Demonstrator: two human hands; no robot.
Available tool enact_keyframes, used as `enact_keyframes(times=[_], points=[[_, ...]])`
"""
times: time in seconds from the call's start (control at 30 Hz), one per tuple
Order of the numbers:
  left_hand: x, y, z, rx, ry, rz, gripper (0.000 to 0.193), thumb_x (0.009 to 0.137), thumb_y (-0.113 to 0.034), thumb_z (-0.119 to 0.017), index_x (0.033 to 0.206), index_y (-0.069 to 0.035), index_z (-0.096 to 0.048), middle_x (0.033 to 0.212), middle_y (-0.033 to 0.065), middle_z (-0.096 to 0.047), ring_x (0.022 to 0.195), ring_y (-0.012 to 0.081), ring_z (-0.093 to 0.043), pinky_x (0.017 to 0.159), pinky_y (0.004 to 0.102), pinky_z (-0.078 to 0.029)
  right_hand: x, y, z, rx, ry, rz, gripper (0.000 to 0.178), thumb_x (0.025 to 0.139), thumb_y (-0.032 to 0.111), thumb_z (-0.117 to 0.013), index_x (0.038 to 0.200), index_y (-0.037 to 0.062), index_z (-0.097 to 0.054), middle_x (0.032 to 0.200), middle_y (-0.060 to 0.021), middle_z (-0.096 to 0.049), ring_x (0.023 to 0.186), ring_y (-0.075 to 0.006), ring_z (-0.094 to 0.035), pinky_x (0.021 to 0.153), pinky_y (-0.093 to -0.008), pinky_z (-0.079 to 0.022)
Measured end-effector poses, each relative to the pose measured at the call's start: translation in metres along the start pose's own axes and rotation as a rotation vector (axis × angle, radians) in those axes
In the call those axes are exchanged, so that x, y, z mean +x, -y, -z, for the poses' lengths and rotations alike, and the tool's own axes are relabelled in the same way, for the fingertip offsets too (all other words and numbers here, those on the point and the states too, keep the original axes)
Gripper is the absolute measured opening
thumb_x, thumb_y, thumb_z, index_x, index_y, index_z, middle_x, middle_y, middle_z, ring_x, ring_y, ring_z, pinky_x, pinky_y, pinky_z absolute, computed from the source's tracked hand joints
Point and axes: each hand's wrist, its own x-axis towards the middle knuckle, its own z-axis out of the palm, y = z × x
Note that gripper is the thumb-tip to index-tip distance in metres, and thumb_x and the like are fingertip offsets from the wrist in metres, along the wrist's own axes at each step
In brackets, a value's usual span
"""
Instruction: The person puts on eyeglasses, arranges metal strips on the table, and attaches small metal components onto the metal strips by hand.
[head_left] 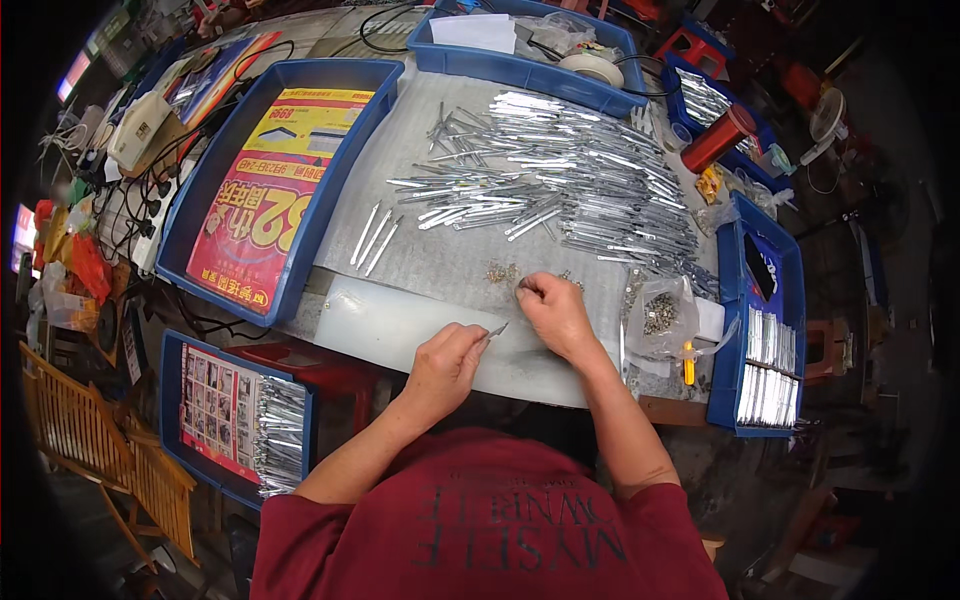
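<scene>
My left hand is closed in a pinch on a thin metal strip, whose end sticks out past the fingertips toward the right. Beyond it, my right hand has its thumb and fingers pressed together; whatever they hold is too small or hidden to make out. Close to those fingertips lies a small scatter of brass-coloured parts. Both hands are over a white board at the table's near edge. Three metal strips lie side by side to the left, and a big heap of similar strips spreads farther back.
Blue trays stand around: one with a printed sheet at left, one with strips below it, one at the back, one at right. A plastic bag of small metal parts, a yellow-handled tool and a red cylinder are rightward.
</scene>
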Motion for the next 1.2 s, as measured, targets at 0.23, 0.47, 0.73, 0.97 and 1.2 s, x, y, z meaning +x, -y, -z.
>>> enact_keyframes(times=[0.23,0.47,0.73,0.97,1.2], points=[[0.012,-0.004,-0.004,0.022,-0.034,0.009,0.007,0.075,-0.001,-0.055,0.081,0.001,-0.055,0.065,0.0113,-0.051,0.056,0.0223,-0.051,0.05,0.0297,-0.04,-0.028,0.003,0.0,0.534,-0.002,-0.099,0.014,0.078,0.01,-0.055,0.08,-0.0033,-0.056,0.063,-0.0032,-0.053,0.057,-0.0065,-0.045,0.051,-0.0215,-0.037],[0.012,-0.005,-0.009,0.039,-0.049,-0.017,0.008,0.074,0.0,-0.057,0.082,0.0,-0.055,0.066,0.0115,-0.052,0.055,0.0226,-0.051,0.049,0.0306,-0.04,-0.046,0.008,-0.01,0.406,-0.15,0.048,0.008,0.076,0.005,-0.055,0.079,-0.0025,-0.055,0.065,-0.0046,-0.053,0.056,-0.0092,-0.047,0.05,-0.0224,-0.038],[0.01,-0.001,-0.015,-0.006,-0.071,-0.015,0.011,0.077,0.0,-0.054,0.087,0.001,-0.057,0.068,0.0114,-0.055,0.056,0.019,-0.054,0.05,0.0273,-0.042,-0.05,0.011,-0.012,0.322,-0.255,0.133,0.006,0.072,0.001,-0.056,0.076,-0.0024,-0.054,0.067,-0.0112,-0.054,0.056,-0.0196,-0.053,0.05,-0.0279,-0.041],[0.007,-0.007,-0.016,-0.276,0.066,0.32,0.014,0.084,-0.006,-0.048,0.092,0.001,-0.057,0.062,0.0019,-0.053,0.049,0.0044,-0.047,0.043,0.0186,-0.039,-0.051,0.01,-0.014,0.316,-0.297,0.163,0.005,0.071,0.0,-0.055,0.076,-0.0021,-0.053,0.065,-0.011,-0.053,0.055,-0.0199,-0.053,0.049,-0.0286,-0.041],[0.006,-0.008,-0.019,-0.422,0.096,0.394,0.015,0.085,-0.006,-0.046,0.093,0.002,-0.056,0.063,0.0009,-0.053,0.049,0.0043,-0.045,0.043,0.0177,-0.038,-0.051,0.01,-0.016,0.295,-0.319,0.193,0.006,0.07,-0.002,-0.055,0.076,-0.0019,-0.053,0.066,-0.0114,-0.054,0.055,-0.021,-0.053,0.049,-0.0288,-0.041]])
